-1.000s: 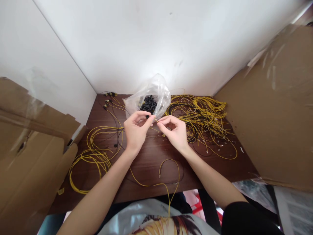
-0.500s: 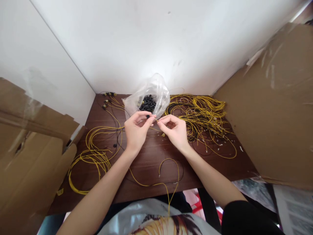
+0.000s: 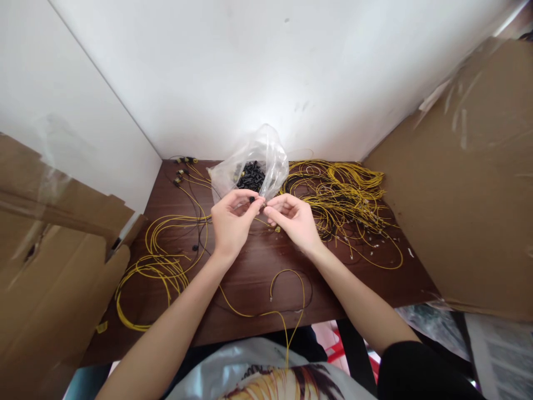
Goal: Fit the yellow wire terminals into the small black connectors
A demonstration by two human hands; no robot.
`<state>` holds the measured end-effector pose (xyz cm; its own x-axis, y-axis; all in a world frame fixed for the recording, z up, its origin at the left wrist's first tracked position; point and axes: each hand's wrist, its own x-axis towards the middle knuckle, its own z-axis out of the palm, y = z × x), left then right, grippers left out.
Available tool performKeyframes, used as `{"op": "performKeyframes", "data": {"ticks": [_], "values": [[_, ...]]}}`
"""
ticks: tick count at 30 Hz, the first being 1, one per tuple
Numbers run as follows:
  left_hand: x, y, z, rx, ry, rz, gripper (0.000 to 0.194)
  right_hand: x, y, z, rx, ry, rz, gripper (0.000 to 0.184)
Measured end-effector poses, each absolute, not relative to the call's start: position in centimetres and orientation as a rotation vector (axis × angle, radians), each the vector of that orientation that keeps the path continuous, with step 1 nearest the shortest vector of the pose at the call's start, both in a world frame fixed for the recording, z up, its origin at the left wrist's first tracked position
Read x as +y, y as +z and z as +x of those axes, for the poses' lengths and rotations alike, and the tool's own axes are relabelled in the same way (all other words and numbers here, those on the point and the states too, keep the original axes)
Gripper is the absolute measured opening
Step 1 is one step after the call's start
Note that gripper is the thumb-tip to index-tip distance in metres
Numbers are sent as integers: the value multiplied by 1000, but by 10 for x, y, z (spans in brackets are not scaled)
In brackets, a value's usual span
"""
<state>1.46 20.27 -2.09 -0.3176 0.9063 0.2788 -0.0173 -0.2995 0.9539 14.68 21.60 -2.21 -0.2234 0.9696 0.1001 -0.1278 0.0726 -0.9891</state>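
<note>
Left hand (image 3: 232, 225): thumb and fingers closed, black piece (image 3: 252, 199) among them, near clear bag (image 3: 273, 158). Right hand (image 3: 296, 222): thumb and forefinger pinched at thin wire end (image 3: 264, 205), above table (image 3: 250, 278). Wire end bridges both hands' fingertips, long axis roughly crosswise (tiny, mostly hidden; pointing direction unclear).

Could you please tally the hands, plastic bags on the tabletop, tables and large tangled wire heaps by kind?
Hands: 2 (left hand, right hand)
Plastic bag: 1
Table: 1
Large tangled wire heap: 1
Total: 5
</note>
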Motion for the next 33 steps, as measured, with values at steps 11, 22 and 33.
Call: {"op": "performKeyframes", "data": {"ticks": [11,22,33], "values": [[199,-17,16,1238,1674,1339,9,221,-22,150,-1120,1699,-896,17],[201,-22,11,1384,1524,1361,33,226,-17,159,-1289,1325,-987,16],[201,-19,7,1475,1571,1822,6,221,-13,160,-1539,1102,-1061,13]]}}
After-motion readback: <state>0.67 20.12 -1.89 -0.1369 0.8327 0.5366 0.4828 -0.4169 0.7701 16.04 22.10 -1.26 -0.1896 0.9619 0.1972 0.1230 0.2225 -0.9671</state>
